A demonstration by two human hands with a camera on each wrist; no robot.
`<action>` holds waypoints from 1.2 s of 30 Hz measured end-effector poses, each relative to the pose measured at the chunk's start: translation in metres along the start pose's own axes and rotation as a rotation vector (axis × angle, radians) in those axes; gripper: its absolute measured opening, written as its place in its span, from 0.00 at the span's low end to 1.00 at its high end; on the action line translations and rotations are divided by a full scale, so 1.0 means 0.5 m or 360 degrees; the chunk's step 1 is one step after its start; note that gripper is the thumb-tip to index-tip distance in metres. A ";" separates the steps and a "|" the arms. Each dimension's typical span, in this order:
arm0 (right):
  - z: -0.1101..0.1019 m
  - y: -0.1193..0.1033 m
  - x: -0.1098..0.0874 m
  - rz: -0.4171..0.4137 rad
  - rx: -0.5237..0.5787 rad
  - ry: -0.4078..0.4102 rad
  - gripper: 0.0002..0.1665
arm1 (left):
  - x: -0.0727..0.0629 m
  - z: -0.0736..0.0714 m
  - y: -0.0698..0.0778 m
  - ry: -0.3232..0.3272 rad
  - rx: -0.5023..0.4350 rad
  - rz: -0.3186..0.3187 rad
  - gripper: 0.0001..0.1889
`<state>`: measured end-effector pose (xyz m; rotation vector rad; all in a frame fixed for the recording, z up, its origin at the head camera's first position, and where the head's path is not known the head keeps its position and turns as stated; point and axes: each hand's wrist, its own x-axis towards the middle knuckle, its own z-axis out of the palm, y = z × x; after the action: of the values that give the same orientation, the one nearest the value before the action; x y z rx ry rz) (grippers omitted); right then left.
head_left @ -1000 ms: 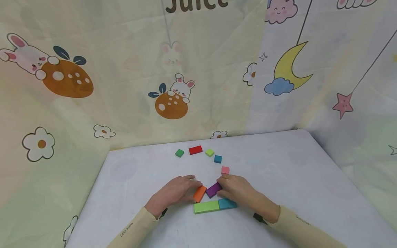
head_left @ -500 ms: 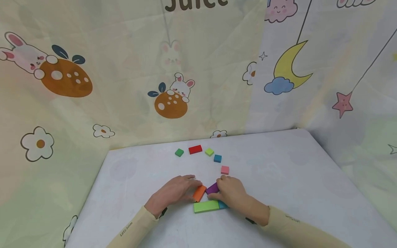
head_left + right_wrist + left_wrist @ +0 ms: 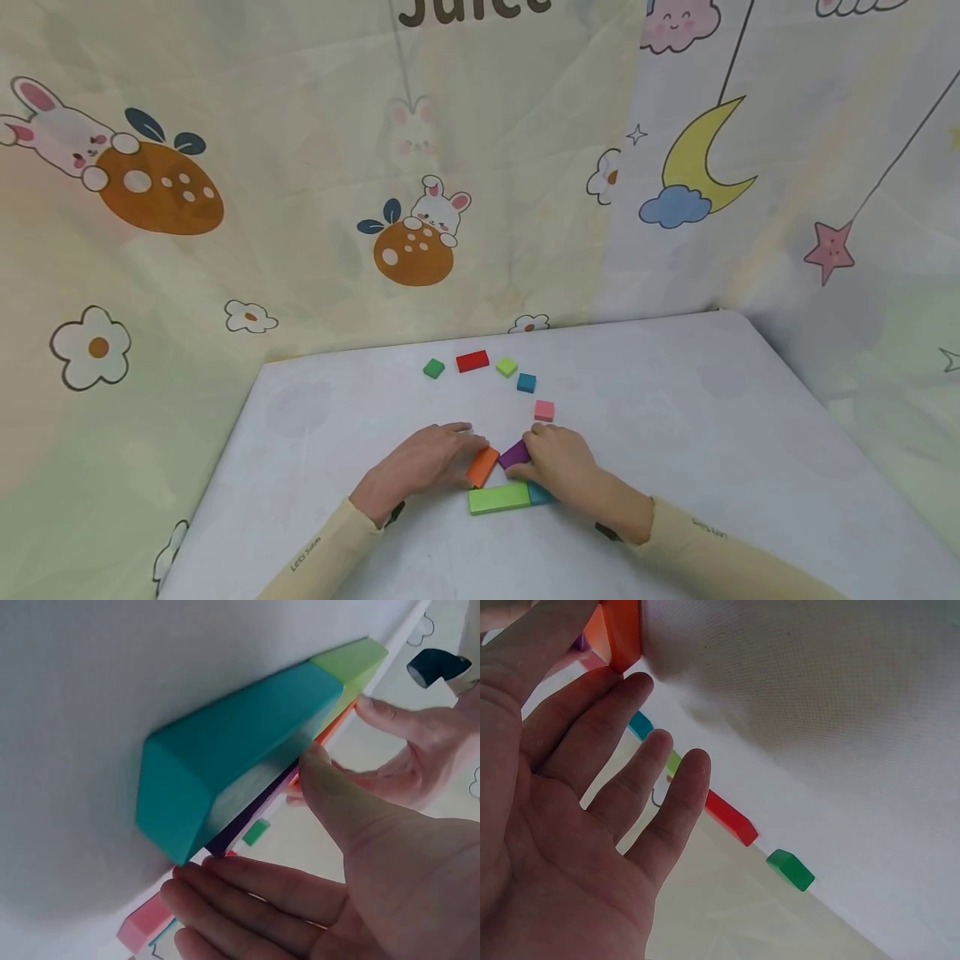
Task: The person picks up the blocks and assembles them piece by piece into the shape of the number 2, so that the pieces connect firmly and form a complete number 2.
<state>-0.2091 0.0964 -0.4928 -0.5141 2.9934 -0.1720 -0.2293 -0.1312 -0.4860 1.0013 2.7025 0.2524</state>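
Observation:
In the head view my left hand (image 3: pixel 422 461) pinches an orange block (image 3: pixel 482 468) between thumb and fingertips. Its other fingers (image 3: pixel 682 787) extend apart in the left wrist view. My right hand (image 3: pixel 568 468) holds a purple block (image 3: pixel 513 455), thumb at its near side and fingers at its far end. The two blocks lean toward each other, close at their upper ends. Just in front lie a long lime-green block (image 3: pixel 498 499) and a teal block (image 3: pixel 240 735), end to end. My right hand partly covers the teal one in the head view.
Beyond the hands, a pink block (image 3: pixel 544 411), a blue block (image 3: pixel 527 383), a small lime block (image 3: pixel 507 367), a red block (image 3: pixel 472 361) and a green block (image 3: pixel 433 368) form a loose arc on the white table (image 3: pixel 337 417). A printed cloth (image 3: pixel 300 208) hangs behind.
My right hand has shifted left along the purple block, its thumb now further along the near side, covering more of the teal block. The left hand stays on the orange block.

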 end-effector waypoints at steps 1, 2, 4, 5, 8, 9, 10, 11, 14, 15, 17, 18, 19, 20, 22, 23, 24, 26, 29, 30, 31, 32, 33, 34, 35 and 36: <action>0.001 0.002 0.002 -0.0001 0.0008 -0.0004 0.34 | 0.000 0.000 0.000 0.0002 0.0003 0.0002 0.27; 0.001 0.005 0.004 -0.0005 0.0007 -0.0006 0.34 | 0.000 0.000 -0.001 0.0004 0.0006 0.0004 0.27; 0.000 0.009 0.008 -0.0013 0.0016 -0.0018 0.34 | -0.001 0.000 -0.001 0.0004 0.0010 0.0006 0.28; -0.002 0.011 0.010 -0.0021 0.0026 -0.0023 0.33 | -0.001 -0.001 0.000 0.0002 0.0008 0.0004 0.28; -0.005 0.017 0.017 -0.0050 0.0038 -0.0043 0.32 | -0.001 -0.001 0.000 -0.0002 0.0008 0.0001 0.27; -0.006 0.018 0.019 -0.0055 0.0046 -0.0054 0.32 | -0.001 -0.001 0.000 -0.0003 0.0008 0.0001 0.27; -0.007 0.020 0.022 -0.0063 0.0052 -0.0060 0.31 | -0.001 -0.001 0.000 -0.0003 0.0009 0.0003 0.27; -0.009 0.021 0.025 -0.0067 0.0058 -0.0065 0.31 | -0.001 -0.001 0.000 -0.0003 0.0011 0.0004 0.27; -0.012 0.025 0.033 -0.0077 0.0066 -0.0078 0.30 | -0.002 0.000 0.001 0.0002 0.0017 0.0001 0.28; -0.013 0.026 0.036 -0.0080 0.0073 -0.0081 0.29 | -0.001 0.000 0.001 0.0003 0.0019 0.0000 0.28; -0.014 0.029 0.041 -0.0086 0.0082 -0.0087 0.29 | -0.001 0.001 0.001 0.0005 0.0022 -0.0005 0.28; -0.014 0.029 0.043 -0.0091 0.0087 -0.0089 0.30 | -0.001 0.001 0.001 0.0006 0.0022 -0.0007 0.28; -0.013 0.030 0.045 -0.0095 0.0092 -0.0092 0.30 | -0.001 0.001 0.002 0.0006 0.0022 -0.0009 0.28; -0.013 0.031 0.048 -0.0102 0.0094 -0.0094 0.31 | -0.001 0.001 0.002 0.0006 0.0023 -0.0010 0.28; -0.012 0.033 0.052 -0.0123 0.0095 -0.0096 0.32 | -0.001 0.001 0.002 0.0004 0.0026 -0.0014 0.29; -0.012 0.033 0.055 -0.0133 0.0097 -0.0099 0.32 | -0.001 0.001 0.002 0.0003 0.0028 -0.0015 0.29; -0.013 0.034 0.057 -0.0146 0.0101 -0.0104 0.33 | -0.001 0.001 0.002 0.0002 0.0029 -0.0018 0.29; -0.014 0.035 0.062 -0.0169 0.0102 -0.0126 0.33 | -0.001 0.000 0.002 -0.0003 0.0029 -0.0023 0.30; -0.017 0.035 0.069 -0.0195 0.0100 -0.0170 0.35 | 0.000 0.000 0.003 -0.0014 0.0026 -0.0030 0.30; -0.018 0.035 0.072 -0.0207 0.0097 -0.0180 0.35 | 0.000 0.000 0.003 -0.0018 0.0028 -0.0030 0.30; -0.019 0.035 0.074 -0.0217 0.0092 -0.0191 0.35 | 0.000 0.001 0.003 -0.0022 0.0029 -0.0031 0.30; -0.019 0.035 0.076 -0.0228 0.0084 -0.0194 0.36 | 0.001 0.000 0.003 -0.0024 0.0032 -0.0031 0.30; -0.019 0.035 0.078 -0.0240 0.0080 -0.0196 0.36 | 0.001 0.000 0.004 -0.0026 0.0035 -0.0031 0.30; -0.019 0.035 0.081 -0.0251 0.0075 -0.0195 0.36 | 0.001 0.000 0.004 -0.0026 0.0038 -0.0030 0.30; -0.019 0.035 0.083 -0.0264 0.0070 -0.0191 0.37 | 0.001 0.000 0.004 -0.0025 0.0042 -0.0027 0.30; -0.018 0.035 0.085 -0.0274 0.0067 -0.0187 0.37 | 0.001 0.000 0.004 -0.0023 0.0047 -0.0022 0.30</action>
<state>-0.2558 0.0993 -0.4896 -0.7497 2.8247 -0.2094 -0.2285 -0.1292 -0.4857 0.9880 2.7066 0.2028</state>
